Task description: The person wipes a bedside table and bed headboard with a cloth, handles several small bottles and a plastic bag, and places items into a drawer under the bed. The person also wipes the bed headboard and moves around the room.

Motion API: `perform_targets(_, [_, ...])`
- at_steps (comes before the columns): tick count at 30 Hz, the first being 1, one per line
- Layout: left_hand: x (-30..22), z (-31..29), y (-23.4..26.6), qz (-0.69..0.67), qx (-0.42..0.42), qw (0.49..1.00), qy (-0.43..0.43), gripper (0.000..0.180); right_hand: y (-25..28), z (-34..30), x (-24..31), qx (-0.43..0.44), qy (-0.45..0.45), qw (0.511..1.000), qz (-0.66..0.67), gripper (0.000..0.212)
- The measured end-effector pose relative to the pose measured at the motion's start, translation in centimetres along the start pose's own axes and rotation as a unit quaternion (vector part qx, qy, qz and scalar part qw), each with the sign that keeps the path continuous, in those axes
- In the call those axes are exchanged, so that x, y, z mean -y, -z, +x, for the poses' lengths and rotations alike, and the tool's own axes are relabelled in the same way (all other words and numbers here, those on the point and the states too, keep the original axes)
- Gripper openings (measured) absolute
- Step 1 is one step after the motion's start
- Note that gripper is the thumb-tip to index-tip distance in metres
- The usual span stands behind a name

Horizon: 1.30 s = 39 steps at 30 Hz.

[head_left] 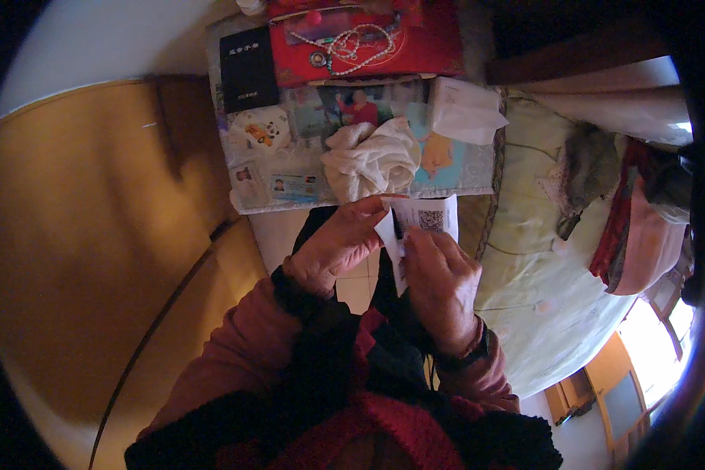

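Just off the near edge of the table I hold a folded white paper (445,207) with a printed square code on it. My left hand (338,241) grips its left edge, fingertips closed at the upper corner. My right hand (445,278) is closed with its fingers against the paper's lower middle. A narrow dark strip shows between the paper's folds; I cannot tell whether it is a gap or a thing. Right beyond my hands, a crumpled white cloth (372,160) lies on the table (247,205).
On the table are a black booklet (247,69), a round panda-patterned item (260,129), cards (294,186), a white tissue pack (466,110), and a beaded necklace (360,47) on a red case (439,39). A bed (536,298) with clothes (650,235) stands right, a wooden panel (78,235) left.
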<state>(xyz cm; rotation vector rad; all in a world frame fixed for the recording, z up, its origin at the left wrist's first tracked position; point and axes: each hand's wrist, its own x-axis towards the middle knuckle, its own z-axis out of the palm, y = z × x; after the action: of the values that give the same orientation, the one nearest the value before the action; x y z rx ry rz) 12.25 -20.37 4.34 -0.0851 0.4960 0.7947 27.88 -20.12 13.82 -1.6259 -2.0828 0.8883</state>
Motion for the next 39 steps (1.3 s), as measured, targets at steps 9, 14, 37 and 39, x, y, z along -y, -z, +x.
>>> perform_targets(9, [-0.2, -0.6, -1.6, 0.118, -0.066, 0.991, 0.019, 0.032, -2.5, -0.1, -1.4, 0.013, -0.068, 0.998, 0.000, 0.034])
perform_targets(14, [-0.4, -0.4, 0.1, 0.065, -0.086, 0.992, -0.064, 0.025, -1.2, -0.6, -2.5, -0.054, -0.327, 0.818, 0.471, 0.026])
perform_targets(37, [-1.2, 0.0, -1.4, 0.320, -0.181, 0.925, -0.096, 0.014, -1.9, -0.2, -2.6, -0.040, -0.392, 0.782, 0.483, 0.010])
perform_targets(39, [-0.8, 0.0, -1.1, 0.325, -0.180, 0.924, -0.089, 0.012, -1.8, -0.7, -2.7, -0.035, -0.384, 0.756, 0.528, 0.012])
